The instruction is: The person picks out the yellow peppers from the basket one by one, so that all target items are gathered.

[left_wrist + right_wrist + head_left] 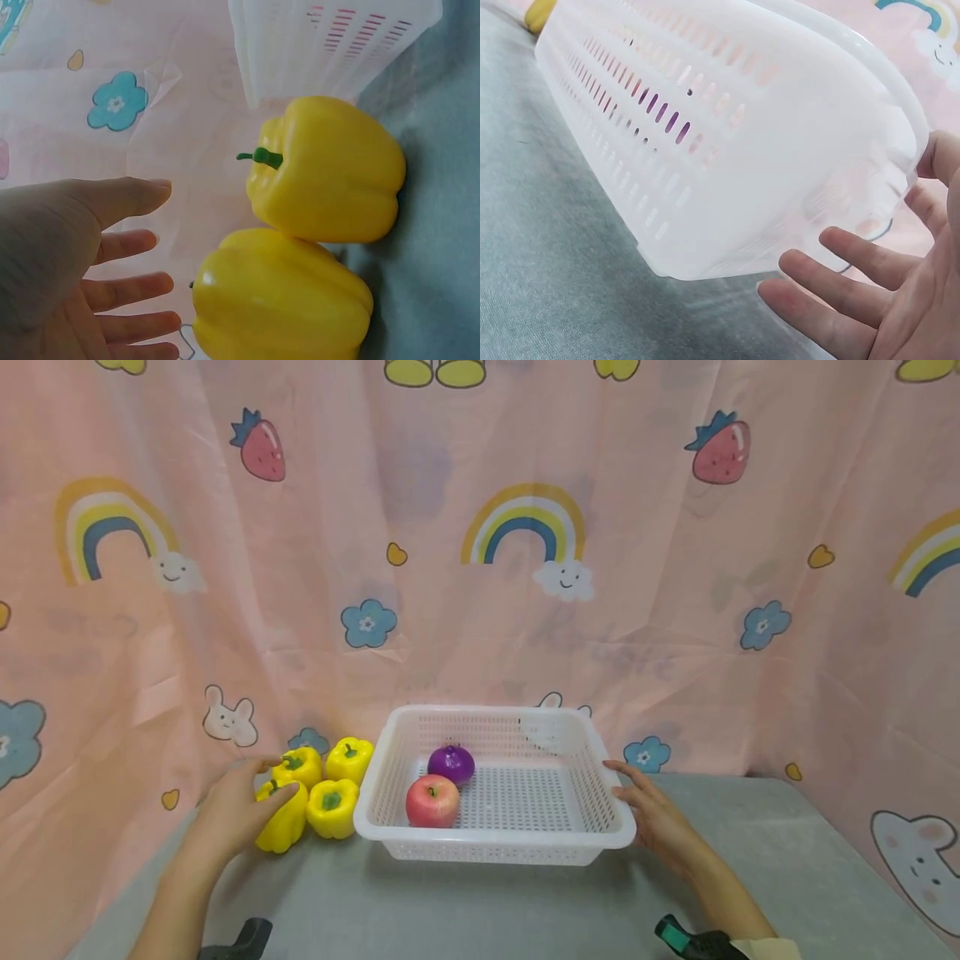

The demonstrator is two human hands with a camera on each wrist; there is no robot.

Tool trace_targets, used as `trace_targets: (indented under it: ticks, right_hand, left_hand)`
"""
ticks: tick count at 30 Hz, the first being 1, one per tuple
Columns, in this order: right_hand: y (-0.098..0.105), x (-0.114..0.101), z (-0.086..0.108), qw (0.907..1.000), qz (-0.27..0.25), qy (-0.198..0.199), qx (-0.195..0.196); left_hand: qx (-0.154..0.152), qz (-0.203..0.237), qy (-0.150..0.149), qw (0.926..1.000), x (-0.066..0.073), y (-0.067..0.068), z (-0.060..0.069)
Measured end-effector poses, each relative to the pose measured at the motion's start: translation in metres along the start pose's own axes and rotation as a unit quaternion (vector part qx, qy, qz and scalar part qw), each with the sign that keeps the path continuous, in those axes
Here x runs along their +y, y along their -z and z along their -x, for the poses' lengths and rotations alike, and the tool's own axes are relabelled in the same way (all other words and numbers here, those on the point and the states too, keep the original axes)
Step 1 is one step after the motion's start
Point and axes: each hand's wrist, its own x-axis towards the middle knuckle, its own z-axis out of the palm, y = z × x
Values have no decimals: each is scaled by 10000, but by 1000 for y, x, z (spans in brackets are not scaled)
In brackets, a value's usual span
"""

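My left hand [234,806] is held beside several yellow bell peppers [332,808], fingers extended and thumb apart. In the left wrist view its palm and straight fingers show with nothing between them, left of two bell peppers [326,172]. My right hand [660,822] is at the right end of a white perforated plastic basket [495,837], its fingers extended by the rim. The right wrist view has those fingers [840,285] spread beside the basket wall; whether they press on it is hard to tell. Inside the basket lie a red apple [432,802] and a glossy purple round vegetable [452,764].
A grey table [480,914] bears the basket and bell peppers. Directly behind rises a pink printed curtain [480,652]. The peppers are clustered against the basket's left side. Dark wrist devices [701,939] show at the lower edge.
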Motion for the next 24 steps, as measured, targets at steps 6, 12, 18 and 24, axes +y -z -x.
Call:
trace_targets:
  ticks: [6,12,18,24]
  right_hand:
    - [1,-3,1,9993,329,-111,111]
    - [-2,-11,3,9950,916,-231,310]
    - [4,-17,8,9810,1873,-252,433]
    - [7,-9,13,9715,2164,-740,619]
  left_hand:
    - [149,91,-336,9993,14,-5,1]
    - [281,-25,-643,9975,29,-11,6]
    - [377,152,-777,9961,44,-23,6]
    - [92,402,-567,9975,54,-37,3]
